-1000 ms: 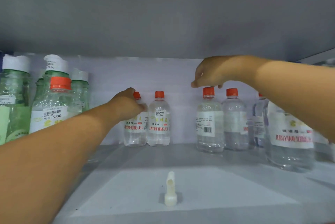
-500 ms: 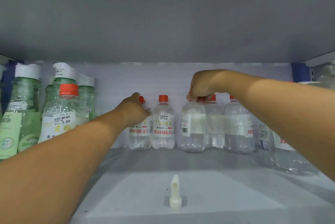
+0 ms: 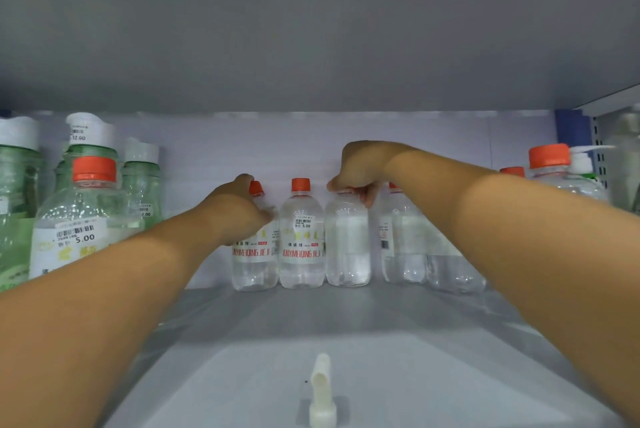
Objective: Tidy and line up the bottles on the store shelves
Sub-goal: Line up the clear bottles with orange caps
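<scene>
Where the grey metal shelf (image 3: 263, 341) meets its pale back wall, a row of clear plastic bottles with orange caps stands upright.

Item 1: leftmost clear bottle (image 3: 255, 265), red lettering on a white label; left hand (image 3: 239, 213) curled round its shoulder, orange cap showing just past the knuckles.

Item 2: second clear bottle (image 3: 302, 240), price sticker reading 5.00, untouched, touching or nearly touching item 1.

Item 3: third clear bottle (image 3: 347, 247), label turned away; right hand (image 3: 360, 169) grips it from above at the cap and neck, fingers curled down over the top, cap hidden. Stands just beside item 2.

Item 4: further clear bottles (image 3: 403, 247) to the right, a narrow gap between them and item 3; partly hidden behind the right forearm.

Item 5: green-tinted bottles with white caps (image 3: 140, 181) at the left end, one larger clear bottle with an orange cap (image 3: 74, 219) in front of them, near the shelf's front.

Item 6: small white plastic peg (image 3: 322, 389) upright at the front edge, centre.

Open room: bare shelf surface from the back row forward to the front edge, between both forearms. Overhead, the grey underside of the next shelf (image 3: 311, 29) sits low above the caps.
</scene>
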